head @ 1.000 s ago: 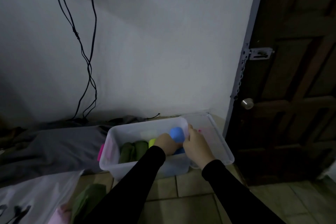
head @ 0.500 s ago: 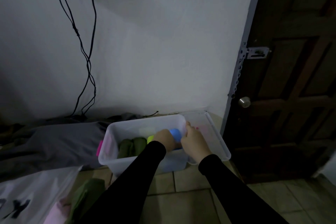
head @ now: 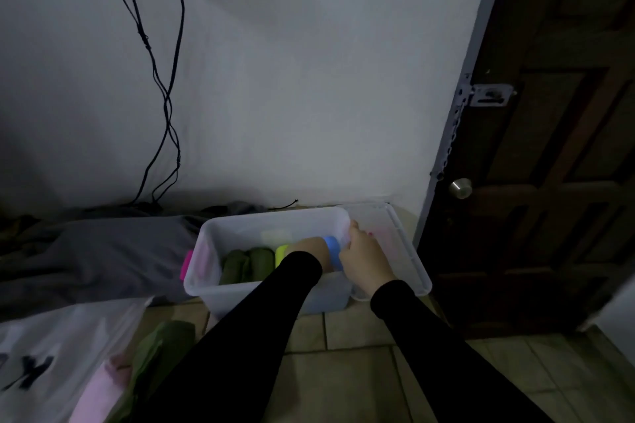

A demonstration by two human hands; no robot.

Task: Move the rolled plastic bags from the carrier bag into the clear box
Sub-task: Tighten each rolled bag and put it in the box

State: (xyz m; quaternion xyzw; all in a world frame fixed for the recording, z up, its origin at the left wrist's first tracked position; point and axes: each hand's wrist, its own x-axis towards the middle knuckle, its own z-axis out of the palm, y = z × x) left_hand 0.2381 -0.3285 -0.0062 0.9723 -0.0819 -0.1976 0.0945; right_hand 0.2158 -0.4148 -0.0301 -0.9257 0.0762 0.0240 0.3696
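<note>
White wall [head: 309, 79] and dark wooden door [head: 549, 148] bound a tiled floor [head: 343, 371]; two black cables [head: 165, 96] hang down the wall. A grey cloth [head: 96, 257] lies left of the clear box [head: 240, 292], which stands on the floor with its lid [head: 398, 237] touching its right end. A white carrier bag [head: 58, 354], lower left, shows a green roll [head: 161, 347] and a pink roll [head: 99, 391] at its mouth. Both arms, in black sleeves, reach forward and converge over the box's right end. The left hand [head: 309, 247] is sunk into the box, knuckles up, against the blue roll [head: 332, 249]; its fingers are hidden, so its hold cannot be told. The right hand [head: 364, 257] lies over the box's right rim, fingers curled downward beside the blue roll; whether it grips the roll or the rim cannot be told. Inside the box, left to right: two dark green rolls [head: 245, 264], a yellow-green roll [head: 282, 252], the blue roll. A pink clip [head: 187, 264] sits on the box's left end.
</note>
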